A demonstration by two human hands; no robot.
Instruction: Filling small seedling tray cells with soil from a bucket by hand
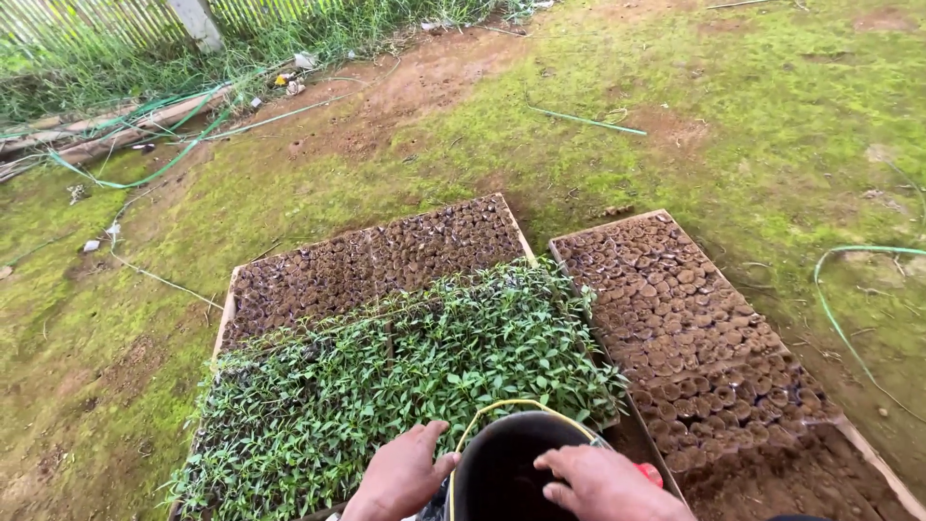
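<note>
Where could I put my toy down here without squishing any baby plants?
On the mossy ground beyond the trays, or the dirt patch near the fence. The seedlings and soil pots are packed tight; both hands crowd the bucket.

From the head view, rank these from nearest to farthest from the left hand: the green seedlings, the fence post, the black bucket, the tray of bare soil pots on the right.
1. black bucket, touching the left hand, just right of it; the green seedlings sit under its fingers, too close to call.
2. tray of bare soil pots, off to the right.
3. fence post, far at upper left.
</note>
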